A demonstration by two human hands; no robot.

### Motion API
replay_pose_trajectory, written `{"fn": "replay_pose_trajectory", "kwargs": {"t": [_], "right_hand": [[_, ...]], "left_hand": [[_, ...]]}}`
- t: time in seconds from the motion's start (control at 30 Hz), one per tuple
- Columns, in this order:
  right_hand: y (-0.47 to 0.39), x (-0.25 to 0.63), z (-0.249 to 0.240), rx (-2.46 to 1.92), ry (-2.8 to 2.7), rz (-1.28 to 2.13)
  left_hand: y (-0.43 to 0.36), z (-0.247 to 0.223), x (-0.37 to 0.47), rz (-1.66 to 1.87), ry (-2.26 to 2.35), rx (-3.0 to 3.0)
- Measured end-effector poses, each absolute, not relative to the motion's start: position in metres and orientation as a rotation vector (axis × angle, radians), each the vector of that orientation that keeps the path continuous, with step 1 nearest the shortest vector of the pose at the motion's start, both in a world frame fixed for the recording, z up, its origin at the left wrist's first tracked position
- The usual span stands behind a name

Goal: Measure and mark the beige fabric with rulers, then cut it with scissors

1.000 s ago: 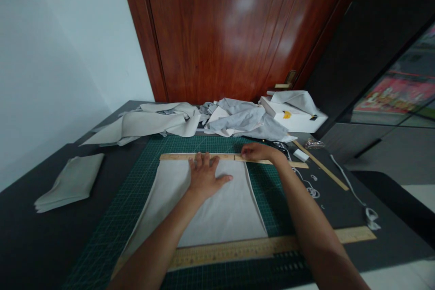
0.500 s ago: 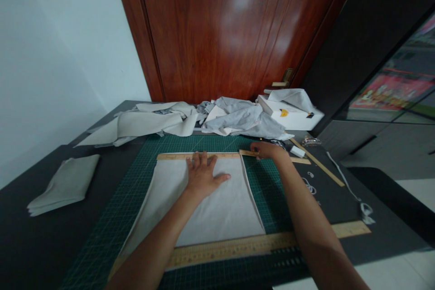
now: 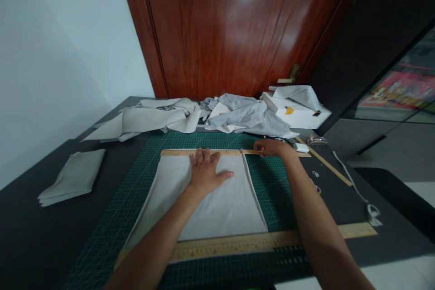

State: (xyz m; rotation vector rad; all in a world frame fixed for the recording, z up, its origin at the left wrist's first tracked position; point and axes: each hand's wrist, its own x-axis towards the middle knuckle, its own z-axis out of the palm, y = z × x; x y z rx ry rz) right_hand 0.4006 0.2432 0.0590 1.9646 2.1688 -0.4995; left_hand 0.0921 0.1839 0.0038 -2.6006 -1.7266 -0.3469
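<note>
A pale grey-white fabric panel [image 3: 217, 204] lies flat on the green cutting mat [image 3: 268, 190]. Along its far edge runs a narrow wooden ruler [image 3: 176, 152], which extends past the fabric's right edge. My left hand [image 3: 207, 174] is open, its palm on the fabric and its fingertips over the ruler. At the ruler's right part, my right hand [image 3: 268, 147] is closed in a pinch on it. A wider wooden ruler [image 3: 220, 247] lies across the fabric's near edge, partly hidden under my forearms.
Folded grey fabric [image 3: 76, 172] sits on the dark table at the left. Loose fabric pieces [image 3: 244, 113] are heaped along the back, beside a white box [image 3: 302, 111]. At the right are a slanting wooden strip [image 3: 329, 167] and a white cord [image 3: 350, 179].
My right hand has shifted slightly along the far ruler; the step in the strip at the fabric's right edge now looks smaller. My left hand stays flat. The view has turned slightly.
</note>
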Motion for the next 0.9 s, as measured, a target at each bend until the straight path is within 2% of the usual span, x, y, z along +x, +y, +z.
{"fn": "replay_pose_trajectory", "kwargs": {"t": [0.6, 0.9], "right_hand": [[0.241, 0.385, 0.059, 2.028, 2.083, -0.399], [0.244, 0.345, 0.059, 1.846, 2.394, -0.543]], "left_hand": [[0.186, 0.001, 0.091, -0.364, -1.734, -2.612], [0.185, -0.001, 0.092, -0.355, -1.736, -2.596]]}}
